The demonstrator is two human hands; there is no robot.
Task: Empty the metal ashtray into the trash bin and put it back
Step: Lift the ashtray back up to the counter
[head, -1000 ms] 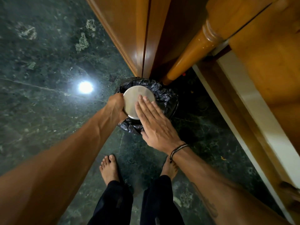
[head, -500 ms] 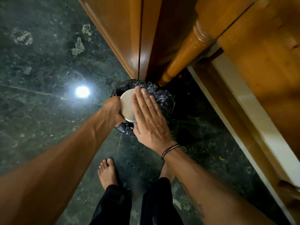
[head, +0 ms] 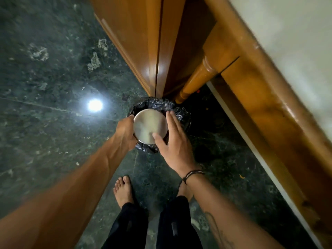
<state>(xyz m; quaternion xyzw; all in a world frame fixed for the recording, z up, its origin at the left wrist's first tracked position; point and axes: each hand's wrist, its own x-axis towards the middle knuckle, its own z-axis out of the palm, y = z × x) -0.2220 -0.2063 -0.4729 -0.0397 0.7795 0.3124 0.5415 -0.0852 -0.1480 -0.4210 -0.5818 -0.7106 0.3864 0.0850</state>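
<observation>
The round metal ashtray (head: 150, 124) is turned upside down over the trash bin (head: 158, 104), its flat shiny bottom facing me. My left hand (head: 125, 128) grips its left rim. My right hand (head: 172, 141) hovers at the ashtray's right edge with fingers spread; the thumb lies over the lower part of the bottom, and whether it touches I cannot tell. The bin is lined with a crinkled black plastic bag and sits on the floor in a corner between wooden furniture. The inside of the bin is hidden by the ashtray.
A wooden cabinet (head: 136, 42) stands behind the bin, and a turned wooden leg (head: 195, 81) and a wooden frame (head: 260, 97) run along the right. The floor (head: 45, 87) is dark green marble with a bright lamp reflection (head: 94, 105). My bare feet stand just below the bin.
My right hand has lifted off the ashtray's bottom and shifted to its right edge, exposing most of the metal disc. My left hand has kept its grip over the bin.
</observation>
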